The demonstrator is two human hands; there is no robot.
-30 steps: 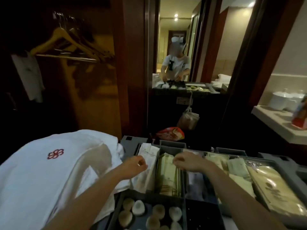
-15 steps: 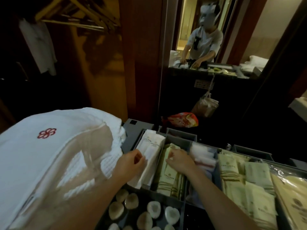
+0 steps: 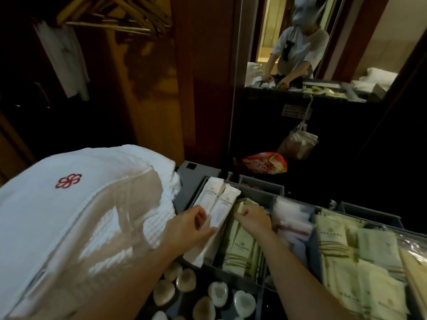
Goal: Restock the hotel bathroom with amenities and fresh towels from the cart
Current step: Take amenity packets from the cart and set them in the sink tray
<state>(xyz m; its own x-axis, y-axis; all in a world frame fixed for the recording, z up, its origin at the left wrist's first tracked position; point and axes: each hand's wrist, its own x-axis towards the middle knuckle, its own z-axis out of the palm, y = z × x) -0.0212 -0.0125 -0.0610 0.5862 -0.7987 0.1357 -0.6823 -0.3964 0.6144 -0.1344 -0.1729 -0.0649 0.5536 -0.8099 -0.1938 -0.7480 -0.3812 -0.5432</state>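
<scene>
Both hands are now down in the cart's amenity tray [image 3: 258,195]; a second ago they hovered above it, closed and empty, and half a second ago they were just reaching the packets. So the pick has moved from approach to contact.

Left hand [image 3: 191,227]: thumb and fingers closed around the lower part of two long white sachets [image 3: 219,204]. The sachets stand tilted, tops leaning away from the grip toward the tray's far wall, bottoms still inside the compartment. Compared with half a second ago they look slightly raised and separated from the stack. Judgement: being drawn out, not yet free.

Right hand [image 3: 254,219]: just right of the left grip, in the neighbouring compartment, fingertips curled onto the top edges of the green-and-cream packets [image 3: 240,245]. I cannot tell whether it has pinched one or is only thumbing through them.

Around the grips: towards the body, a compartment of heart-shaped soaps [image 3: 218,294]; right of the right hand, clear-wrapped items [image 3: 291,218], then more pale green packets [image 3: 332,236]. Left of the left hand, touching the forearm, a folded white towel with red flower emblem [image 3: 69,204] lies on the cart, partly under plastic film.

Status: early. Amenities are being selected; nothing has left the cart, towels untouched.
</scene>
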